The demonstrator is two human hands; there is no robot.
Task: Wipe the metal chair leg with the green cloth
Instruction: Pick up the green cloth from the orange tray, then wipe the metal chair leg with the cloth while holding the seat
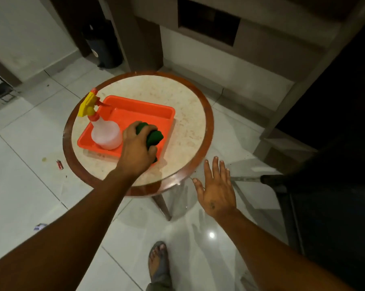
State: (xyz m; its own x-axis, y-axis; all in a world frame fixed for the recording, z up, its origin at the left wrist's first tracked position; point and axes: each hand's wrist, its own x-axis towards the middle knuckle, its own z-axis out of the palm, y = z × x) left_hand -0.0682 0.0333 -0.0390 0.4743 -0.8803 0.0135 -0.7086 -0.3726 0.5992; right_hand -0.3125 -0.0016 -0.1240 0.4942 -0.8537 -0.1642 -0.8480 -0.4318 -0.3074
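A left hand (pixel 138 149) closes around a bunched green cloth (pixel 154 136) in an orange tray (pixel 135 108) — the right hand (pixel 216 189), fingers spread and empty, hovers just beside it, off the table's edge.

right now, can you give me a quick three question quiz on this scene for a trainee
1. True or false: the green cloth lies on the floor.
2. Which hand grips the cloth? A) left hand B) right hand
3. What stands in the orange tray beside the cloth?

Key: 1. False, it is in the tray. 2. A; the right hand is open and empty. 3. The spray bottle.
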